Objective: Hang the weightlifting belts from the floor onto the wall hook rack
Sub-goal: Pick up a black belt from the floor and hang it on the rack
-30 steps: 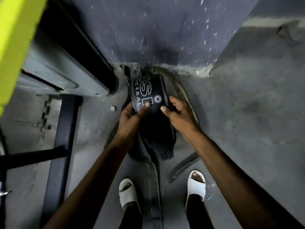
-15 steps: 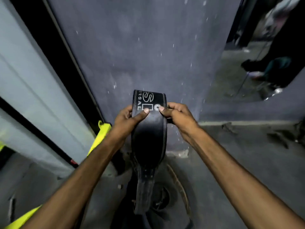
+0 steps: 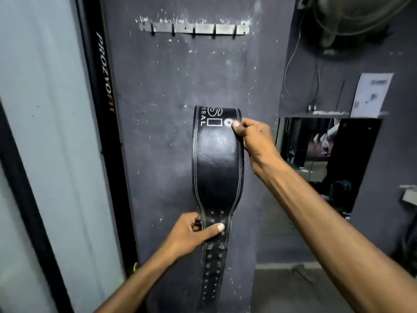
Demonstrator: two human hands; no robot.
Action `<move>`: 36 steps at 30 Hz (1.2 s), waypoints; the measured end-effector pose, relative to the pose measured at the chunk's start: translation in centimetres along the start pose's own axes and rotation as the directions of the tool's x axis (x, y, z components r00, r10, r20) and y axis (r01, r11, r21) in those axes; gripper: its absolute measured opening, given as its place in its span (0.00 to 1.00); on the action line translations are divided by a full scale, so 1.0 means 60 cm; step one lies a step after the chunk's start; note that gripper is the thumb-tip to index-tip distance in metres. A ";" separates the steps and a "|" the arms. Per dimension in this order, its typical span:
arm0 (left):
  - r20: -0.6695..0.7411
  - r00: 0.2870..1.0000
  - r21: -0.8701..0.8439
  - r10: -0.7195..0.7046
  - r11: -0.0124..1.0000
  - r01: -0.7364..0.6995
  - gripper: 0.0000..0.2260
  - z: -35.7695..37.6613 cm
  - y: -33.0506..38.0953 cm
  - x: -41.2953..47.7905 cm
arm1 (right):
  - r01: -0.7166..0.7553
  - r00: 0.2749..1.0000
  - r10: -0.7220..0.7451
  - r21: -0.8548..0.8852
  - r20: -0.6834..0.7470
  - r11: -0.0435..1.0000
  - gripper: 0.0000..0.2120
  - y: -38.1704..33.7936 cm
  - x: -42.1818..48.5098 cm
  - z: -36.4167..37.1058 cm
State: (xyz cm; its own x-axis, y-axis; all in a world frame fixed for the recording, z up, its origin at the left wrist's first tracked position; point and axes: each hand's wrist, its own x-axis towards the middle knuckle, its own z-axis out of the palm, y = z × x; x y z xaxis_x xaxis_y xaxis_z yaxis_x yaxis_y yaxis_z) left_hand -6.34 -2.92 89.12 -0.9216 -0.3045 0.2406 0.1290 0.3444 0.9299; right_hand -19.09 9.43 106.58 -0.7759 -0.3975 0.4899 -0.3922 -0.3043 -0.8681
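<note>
Raised since the earlier view: one black weightlifting belt (image 3: 217,168), then low near the floor with both hands side by side at its folded top, now held up flat before the dark wall (image 3: 158,132), left hand dropped to the strap.

Item: belt, black leather, white stitching, partial white lettering at the top fold. Long axis vertical; wide section uppermost, narrow punched strap hanging down past the lower frame edge.

Right hand (image 3: 255,138): fingers pinching the belt's upper right edge, thumb pressed on the face beside the round logo.

Left hand (image 3: 191,231): fingers wrapped behind the narrow strap, thumb laid across its front, pinching it just below the taper.

Hook rack (image 3: 194,29): metal strip with five hooks, all bare, fixed to the wall straight above the right-hand fingers and well apart from the belt's top fold.

Judgement: rack lies directly up along the belt's long axis; right hand is nearer and would lead the lift. Buckle not visible, so which part will catch a hook cannot be told.

Other belts: none in view.
</note>
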 end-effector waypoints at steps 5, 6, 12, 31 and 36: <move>-0.040 0.980 -0.178 0.197 0.963 -0.201 0.18 -0.047 0.166 0.047 | 0.117 0.993 -0.116 -0.042 0.038 0.992 0.15 -0.098 0.009 -0.031; -0.045 0.971 -0.233 0.233 0.943 -0.237 0.18 -0.057 0.213 0.063 | 0.141 0.989 -0.138 -0.055 0.047 0.989 0.15 -0.112 0.009 -0.037; -0.156 0.962 -0.327 0.226 0.907 -0.266 0.21 -0.083 0.410 0.148 | 0.287 0.956 -0.276 -0.113 0.103 0.951 0.12 -0.155 0.013 -0.070; -0.201 0.856 -0.114 0.476 0.856 -0.503 0.14 -0.059 0.450 0.157 | 0.098 0.931 -0.091 -0.002 0.353 0.995 0.22 -0.112 0.002 -0.145; -0.116 0.856 -0.029 0.505 0.859 -0.511 0.17 -0.056 0.422 0.146 | -0.093 0.959 0.027 0.224 0.282 0.970 0.40 -0.176 0.090 -0.106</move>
State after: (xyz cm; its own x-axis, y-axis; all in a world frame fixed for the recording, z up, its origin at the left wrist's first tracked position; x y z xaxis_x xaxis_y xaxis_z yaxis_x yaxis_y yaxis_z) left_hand -9.92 0.16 115.73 -0.6810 -0.1894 0.7073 0.5922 0.4256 0.6842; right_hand -22.27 16.02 117.86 -0.6149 -0.6338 0.4692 -0.1973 -0.4524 -0.8697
